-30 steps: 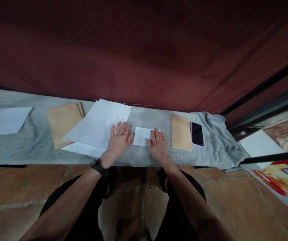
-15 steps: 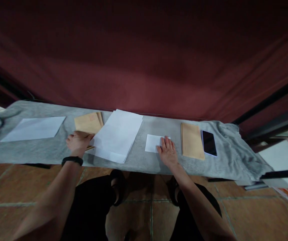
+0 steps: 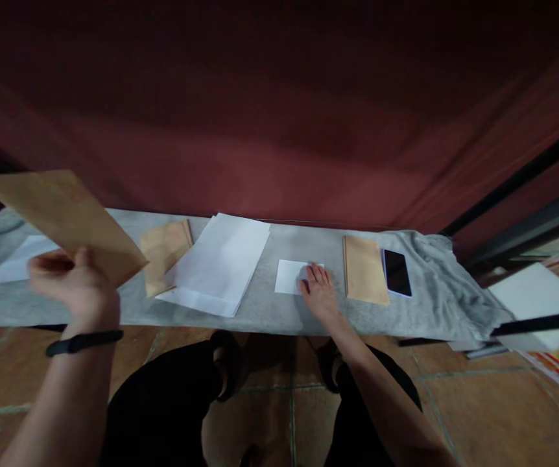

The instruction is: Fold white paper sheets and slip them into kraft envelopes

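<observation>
My left hand (image 3: pixel 72 279), with a black band at the wrist, grips a brown envelope (image 3: pixel 75 214) by its lower part, raised above the left end of the cloth. Below and to its right lie more brown envelopes (image 3: pixel 165 246), partly under a stack of large white sheets (image 3: pixel 224 259). My right hand (image 3: pixel 319 290) rests flat, fingers slightly spread, on the right part of a small white folded paper (image 3: pixel 289 277). Right of that hand lies another stack of brown envelopes (image 3: pixel 366 269).
A grey cloth (image 3: pixel 260 308) covers the narrow table. A phone (image 3: pixel 397 272) lies right of the right-hand envelopes. White paper (image 3: pixel 21 259) lies at the far left, partly hidden by the raised envelope. A red wall stands behind; a white board (image 3: pixel 539 295) is at far right.
My left hand has lifted a brown envelope off the left pile and moved it up and to the left. My right hand stays on the small white paper. The view has shifted slightly.
</observation>
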Demonstrator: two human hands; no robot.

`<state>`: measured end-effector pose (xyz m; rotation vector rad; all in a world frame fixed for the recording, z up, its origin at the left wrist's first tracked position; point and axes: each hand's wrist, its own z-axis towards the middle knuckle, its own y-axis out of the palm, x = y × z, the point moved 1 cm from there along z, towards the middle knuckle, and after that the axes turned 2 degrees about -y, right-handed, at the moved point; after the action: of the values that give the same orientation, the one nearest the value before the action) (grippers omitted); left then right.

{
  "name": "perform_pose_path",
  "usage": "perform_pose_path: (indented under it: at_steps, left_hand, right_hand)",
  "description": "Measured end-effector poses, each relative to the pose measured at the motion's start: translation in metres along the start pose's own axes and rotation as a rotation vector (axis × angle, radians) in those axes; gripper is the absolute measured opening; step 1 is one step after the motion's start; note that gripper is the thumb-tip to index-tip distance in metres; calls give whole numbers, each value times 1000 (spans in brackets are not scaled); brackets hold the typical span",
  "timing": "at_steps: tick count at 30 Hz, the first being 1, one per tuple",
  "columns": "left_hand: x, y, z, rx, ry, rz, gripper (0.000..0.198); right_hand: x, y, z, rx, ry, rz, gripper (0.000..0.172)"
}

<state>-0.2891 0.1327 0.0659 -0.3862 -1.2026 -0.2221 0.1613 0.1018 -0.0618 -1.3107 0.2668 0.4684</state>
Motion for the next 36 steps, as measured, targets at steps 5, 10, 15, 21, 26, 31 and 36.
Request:
perform_pose_path:
  at_steps: [5, 10, 15, 21, 26, 31, 36]
  left_hand:
    - [44, 48, -88, -288, -246, -501, 34]
    - [40, 85, -212, -770, -583, -652, 43]
    - [18, 94, -236, -799, -831, -629, 45]
    - [17, 95, -227, -950, -978, -613, 34]
    - [21, 88, -241, -1032, -858, -622, 35]
    - [23, 82, -250, -1087, -815, -607, 42]
    - [25, 73, -255, -1388, -431, -311, 40]
  right_hand:
    - [-24, -4, 8, -26, -12, 413, 50]
    - [-39, 1, 15, -83, 96, 888, 49]
    - [-33, -2, 19, -160, 261, 1199, 47]
    - [-20, -13, 21, -153, 310, 1285, 42]
    - [-11, -20, 30, -31, 317, 1176, 30]
    - [-2, -28, 37, 210, 285, 1064, 16]
    - [6, -43, 36, 234, 263, 1073, 23]
